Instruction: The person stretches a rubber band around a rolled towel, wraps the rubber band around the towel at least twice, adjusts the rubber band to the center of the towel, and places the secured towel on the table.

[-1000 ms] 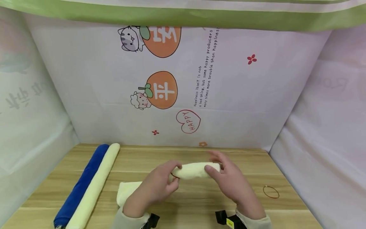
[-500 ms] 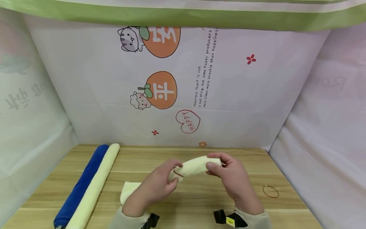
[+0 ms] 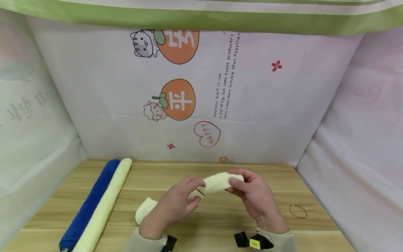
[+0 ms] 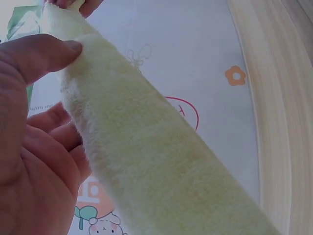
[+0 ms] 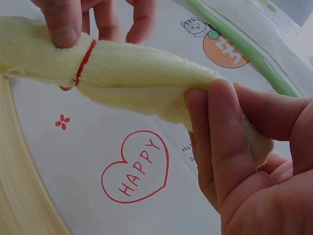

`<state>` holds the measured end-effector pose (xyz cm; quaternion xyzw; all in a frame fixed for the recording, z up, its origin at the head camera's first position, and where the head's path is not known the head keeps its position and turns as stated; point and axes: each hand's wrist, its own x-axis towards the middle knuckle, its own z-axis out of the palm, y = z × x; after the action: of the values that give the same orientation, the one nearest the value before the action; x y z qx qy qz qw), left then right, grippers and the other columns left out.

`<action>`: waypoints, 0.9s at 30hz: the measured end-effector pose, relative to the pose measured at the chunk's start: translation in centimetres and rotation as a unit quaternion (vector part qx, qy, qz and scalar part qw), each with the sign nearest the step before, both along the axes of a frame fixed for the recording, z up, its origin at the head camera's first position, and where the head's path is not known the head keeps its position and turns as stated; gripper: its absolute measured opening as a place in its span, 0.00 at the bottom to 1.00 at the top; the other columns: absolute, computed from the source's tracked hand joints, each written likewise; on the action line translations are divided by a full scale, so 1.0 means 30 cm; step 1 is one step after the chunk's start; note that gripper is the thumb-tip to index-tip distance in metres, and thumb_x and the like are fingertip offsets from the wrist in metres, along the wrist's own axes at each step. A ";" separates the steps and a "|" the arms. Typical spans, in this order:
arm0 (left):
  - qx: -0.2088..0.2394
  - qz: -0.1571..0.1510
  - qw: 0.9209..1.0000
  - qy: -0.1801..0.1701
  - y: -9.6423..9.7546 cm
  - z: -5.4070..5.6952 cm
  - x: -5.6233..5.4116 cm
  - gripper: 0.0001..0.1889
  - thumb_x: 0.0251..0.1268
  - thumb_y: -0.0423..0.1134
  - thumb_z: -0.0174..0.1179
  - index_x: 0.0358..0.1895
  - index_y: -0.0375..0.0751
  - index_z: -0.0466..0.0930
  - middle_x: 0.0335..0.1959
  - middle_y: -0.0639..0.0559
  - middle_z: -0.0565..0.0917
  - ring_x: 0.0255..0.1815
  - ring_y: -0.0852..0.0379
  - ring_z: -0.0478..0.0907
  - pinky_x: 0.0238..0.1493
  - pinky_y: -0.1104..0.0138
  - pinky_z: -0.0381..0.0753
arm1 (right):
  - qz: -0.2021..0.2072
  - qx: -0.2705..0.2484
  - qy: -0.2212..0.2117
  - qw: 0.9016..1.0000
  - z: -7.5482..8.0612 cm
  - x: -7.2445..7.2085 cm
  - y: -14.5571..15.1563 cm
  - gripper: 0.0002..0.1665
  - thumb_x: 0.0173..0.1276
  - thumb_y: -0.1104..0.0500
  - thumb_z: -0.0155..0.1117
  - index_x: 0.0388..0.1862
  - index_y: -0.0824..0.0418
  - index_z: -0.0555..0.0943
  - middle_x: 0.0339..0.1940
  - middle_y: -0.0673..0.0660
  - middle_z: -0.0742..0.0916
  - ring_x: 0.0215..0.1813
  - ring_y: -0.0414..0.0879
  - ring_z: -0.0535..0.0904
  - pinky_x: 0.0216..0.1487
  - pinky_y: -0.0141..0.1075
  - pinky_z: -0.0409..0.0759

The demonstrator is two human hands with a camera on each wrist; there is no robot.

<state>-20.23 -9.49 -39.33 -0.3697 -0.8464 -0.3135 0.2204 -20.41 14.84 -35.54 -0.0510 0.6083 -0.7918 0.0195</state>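
A pale yellow rolled towel (image 3: 217, 182) is held up over the table between both hands. Around its roll sits a thin red rubber band (image 5: 85, 62). My left hand (image 3: 176, 199) grips the towel by the band, thumb on one side and fingers on the other. At the right end, my right hand (image 3: 259, 197) pinches the roll between thumb and fingers. The towel's other end (image 3: 145, 211) shows beyond my left wrist; the stretch between is hidden behind that hand and forearm. In the right wrist view, a long fold edge runs along the roll.
A blue rolled towel (image 3: 91, 203) and a second pale yellow roll (image 3: 105, 206) lie side by side at the left. One loose rubber band (image 3: 298, 211) rests on the wooden table (image 3: 264, 217) at the right. White printed cloth (image 3: 252, 115) walls the back and sides.
My right fingers, partly lifted one second ago, have closed on the towel's right end, which has tilted up. More of the rubber band shows, and my left hand has shifted slightly right.
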 end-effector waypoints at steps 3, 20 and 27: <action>-0.001 -0.005 1.000 0.001 0.002 -0.003 0.000 0.18 0.56 0.26 0.67 0.49 0.45 0.78 0.47 0.57 0.79 0.41 0.60 0.77 0.43 0.65 0.79 | -0.008 0.006 -0.002 1.000 0.004 0.002 -0.001 0.12 0.65 0.74 0.66 0.47 0.76 0.82 0.42 0.64 0.77 0.40 0.52 0.80 0.43 0.38 0.84; -0.036 -0.029 0.999 0.025 0.013 -0.001 0.008 0.12 0.52 0.28 0.69 0.30 0.48 0.77 0.36 0.60 0.76 0.29 0.63 0.70 0.30 0.77 0.70 | -0.040 0.017 -0.002 0.999 0.022 0.015 -0.011 0.15 0.64 0.77 0.65 0.48 0.83 0.78 0.40 0.65 0.78 0.38 0.51 0.79 0.41 0.39 0.84; -0.072 -0.058 0.996 0.016 -0.008 0.007 0.012 0.12 0.53 0.26 0.71 0.27 0.46 0.78 0.42 0.56 0.76 0.37 0.62 0.75 0.38 0.76 0.75 | -0.073 0.021 -0.004 0.997 0.018 0.006 0.011 0.11 0.66 0.75 0.63 0.47 0.80 0.80 0.40 0.63 0.79 0.38 0.50 0.81 0.42 0.38 0.84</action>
<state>-19.85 -9.74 -39.11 -0.4381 -0.8402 -0.2581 0.1886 -20.22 15.19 -34.99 -0.0026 0.6267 -0.7785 -0.0347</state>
